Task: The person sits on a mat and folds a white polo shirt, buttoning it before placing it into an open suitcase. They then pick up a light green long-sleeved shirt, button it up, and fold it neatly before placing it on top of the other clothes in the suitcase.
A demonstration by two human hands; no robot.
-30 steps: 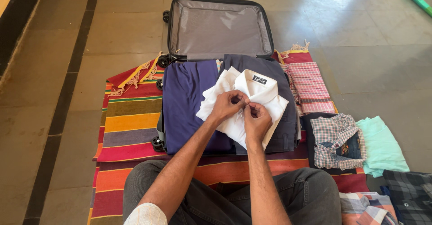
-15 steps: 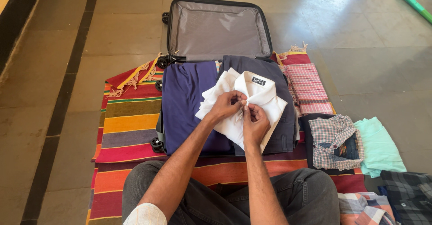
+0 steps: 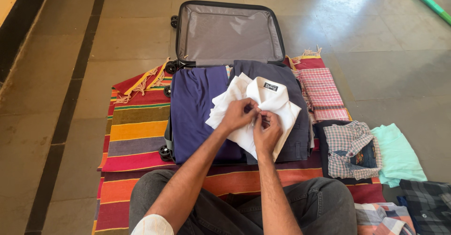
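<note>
I see my left hand (image 3: 239,115) and right hand (image 3: 268,129) pinched together on the front placket of a crisp white collared shirt (image 3: 275,104), fingers closed on the cloth just below the collar. The shirt lies folded at the centre of the frame, on top of a smooth purple garment (image 3: 192,105) and dark grey trousers (image 3: 296,131) inside the open hard-shell suitcase (image 3: 230,30), whose grey fabric-lined lid stands at upper centre. The suitcase rests on a coarse striped woven rug (image 3: 134,131). At right, a checked shirt (image 3: 350,145) and a mint green garment (image 3: 399,152) lie folded.
</note>
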